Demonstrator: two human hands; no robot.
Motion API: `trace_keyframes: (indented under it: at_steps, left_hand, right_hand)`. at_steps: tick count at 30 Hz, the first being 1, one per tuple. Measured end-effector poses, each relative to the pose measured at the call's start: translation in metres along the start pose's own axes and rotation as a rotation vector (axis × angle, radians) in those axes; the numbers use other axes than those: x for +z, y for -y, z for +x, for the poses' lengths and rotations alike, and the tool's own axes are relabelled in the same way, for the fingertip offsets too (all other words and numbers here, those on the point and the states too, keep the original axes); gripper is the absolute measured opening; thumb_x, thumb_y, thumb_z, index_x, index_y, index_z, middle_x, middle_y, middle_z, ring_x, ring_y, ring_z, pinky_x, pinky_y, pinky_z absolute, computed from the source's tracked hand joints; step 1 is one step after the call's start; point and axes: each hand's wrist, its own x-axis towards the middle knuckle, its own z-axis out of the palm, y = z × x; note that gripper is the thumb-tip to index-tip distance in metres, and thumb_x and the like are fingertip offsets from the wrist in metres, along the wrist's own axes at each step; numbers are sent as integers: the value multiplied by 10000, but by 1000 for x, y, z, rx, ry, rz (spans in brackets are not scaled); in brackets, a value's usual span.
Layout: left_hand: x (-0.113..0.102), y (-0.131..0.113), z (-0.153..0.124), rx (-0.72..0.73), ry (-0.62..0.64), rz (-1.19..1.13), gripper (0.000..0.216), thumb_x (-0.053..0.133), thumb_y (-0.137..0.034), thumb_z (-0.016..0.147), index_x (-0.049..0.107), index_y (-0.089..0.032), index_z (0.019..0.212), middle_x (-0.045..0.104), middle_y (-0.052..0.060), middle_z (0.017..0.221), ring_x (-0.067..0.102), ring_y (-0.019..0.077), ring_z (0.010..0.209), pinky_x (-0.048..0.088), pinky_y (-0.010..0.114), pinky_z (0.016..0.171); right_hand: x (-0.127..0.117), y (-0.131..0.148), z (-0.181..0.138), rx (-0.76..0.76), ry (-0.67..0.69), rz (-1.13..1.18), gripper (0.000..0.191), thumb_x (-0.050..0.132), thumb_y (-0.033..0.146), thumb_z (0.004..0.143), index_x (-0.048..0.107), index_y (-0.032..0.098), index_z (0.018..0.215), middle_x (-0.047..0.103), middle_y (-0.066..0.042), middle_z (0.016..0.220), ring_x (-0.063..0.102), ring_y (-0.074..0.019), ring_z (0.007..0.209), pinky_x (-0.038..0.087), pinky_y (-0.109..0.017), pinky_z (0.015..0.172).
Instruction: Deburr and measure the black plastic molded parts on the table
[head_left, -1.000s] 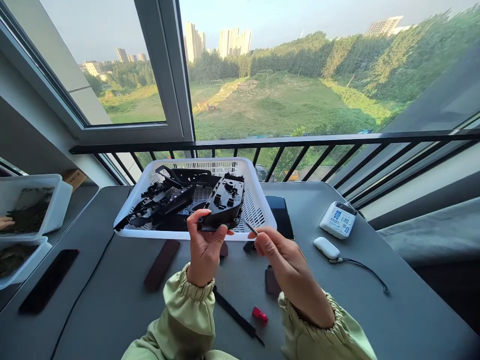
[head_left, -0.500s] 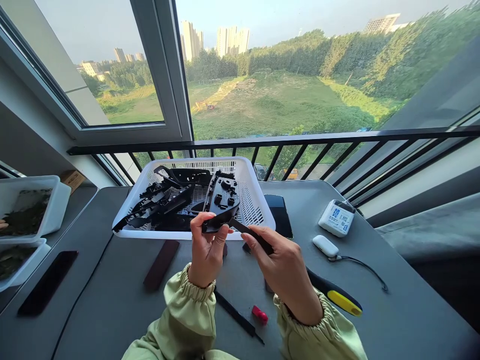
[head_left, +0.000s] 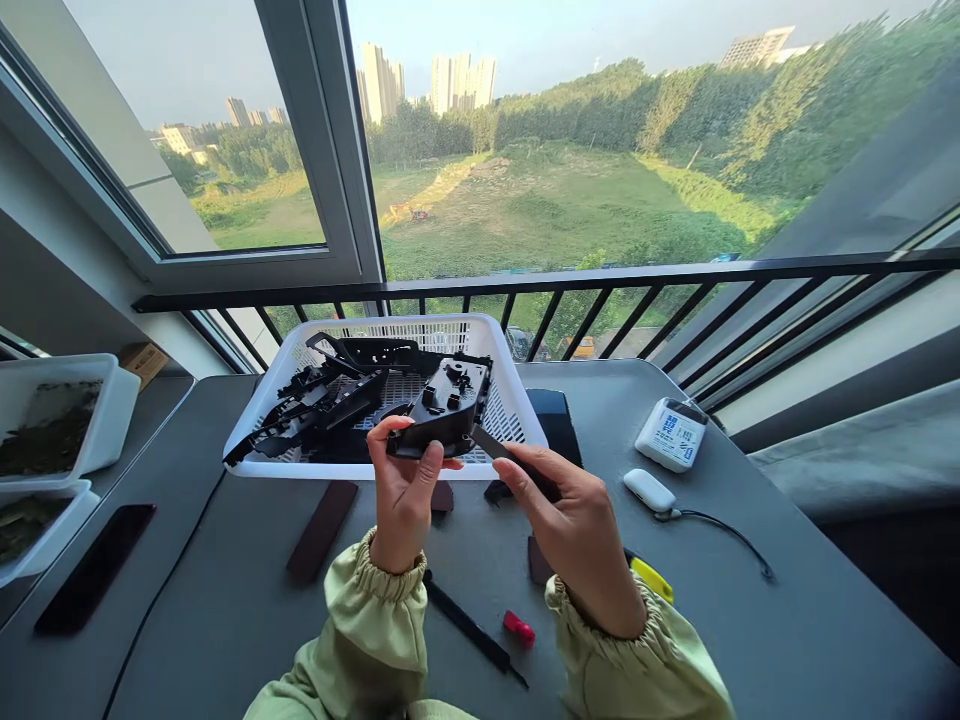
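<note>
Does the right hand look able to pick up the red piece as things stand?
Probably not: the right hand grips the flat tool, though nothing covers the red piece, which lies close by on the table.

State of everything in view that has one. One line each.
Left hand: closed on black plastic housing
Black plastic housing: held tilted
Right hand: closed on flat-bladed tool
Flat-bladed tool: tip at housing's edge, contact unclear
White basket: open, holding black parts
Farther white tub: open, partly filled
White oval case: looks shut, cord attached
Black phone-like slab: flat, dark
</note>
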Motion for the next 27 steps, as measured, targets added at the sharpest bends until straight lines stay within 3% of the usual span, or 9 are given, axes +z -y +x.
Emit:
trace_keyframes:
  at_steps: [4,8,12,15,19,22,27]
  left_hand:
    - [-1,-5,2,-144,25,-135,406,714,-335,781,421,-280,1056,628,-50,825,632,62,529,552,175,536]
    - [-3,-8,4,-208,59,-234,425,714,-330,780,409,-288,1072,635,-65,745,620,74,483,524,163,458]
    - [-4,-9,5,-249,99,-273,445,719,-344,772,401,-287,1079,620,-71,697,623,85,480,503,149,417]
    - [-4,-10,6,-275,103,-282,466,737,-356,750,410,-278,1073,634,-54,784,637,77,504,539,165,474]
    - [-1,-12,5,-273,48,-240,566,789,-329,688,425,-272,1118,629,-9,947,659,90,628,569,189,545]
    - [1,-12,4,-255,-13,-217,625,796,-323,677,411,-280,1168,623,-5,952,649,100,691,552,175,537]
    - [0,-9,5,-226,-52,-205,635,795,-356,680,384,-283,1159,594,-49,807,554,52,506,455,137,419]
  right_hand:
    - [5,0,2,173,25,295,355,648,509,791,718,171,868,601,-1,605,449,-101,474,358,-231,426]
    - [8,1,2,307,19,530,438,669,581,747,704,173,902,426,56,504,308,-71,434,226,-223,393]
    - [7,4,3,386,13,708,399,730,544,705,692,188,883,423,60,517,327,-70,441,212,-222,413]
    - [7,5,3,387,67,795,396,744,546,690,689,186,846,409,72,486,311,-60,416,191,-222,419]
    - [12,4,0,391,86,803,410,760,545,675,694,178,848,417,72,491,320,-56,407,182,-219,416]
    - [16,2,-3,384,111,779,402,765,524,681,704,172,865,420,72,497,337,-58,406,207,-218,407]
    - [21,0,-5,341,136,776,342,758,480,711,720,177,866,412,77,498,335,-49,392,229,-206,384]
